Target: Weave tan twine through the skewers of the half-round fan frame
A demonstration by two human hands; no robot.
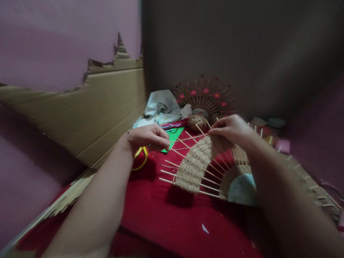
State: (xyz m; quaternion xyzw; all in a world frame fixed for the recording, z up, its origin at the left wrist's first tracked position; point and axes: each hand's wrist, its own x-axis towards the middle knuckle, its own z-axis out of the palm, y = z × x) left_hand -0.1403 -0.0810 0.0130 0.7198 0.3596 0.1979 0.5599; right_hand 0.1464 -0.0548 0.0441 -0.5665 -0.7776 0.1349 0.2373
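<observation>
A round craft piece [197, 165] of wooden sticks fanned out like spokes, with jute cord woven between them, stands tilted on the red cloth [161, 208]. My right hand [232, 129] rests on its top edge, fingers pinched on the woven cord near a stick. My left hand [149, 138] is closed to the left of it, pinching what looks like the cord's loose end. A ball of jute twine [196, 122] lies just behind the piece.
A torn cardboard sheet [88, 111] leans on the left wall. Yellow-handled scissors [141, 159], green paper [174, 135], crumpled cloth [161, 105] and a finished stick piece with pink flowers [205, 95] lie behind. A bundle of sticks [67, 197] lies at the left.
</observation>
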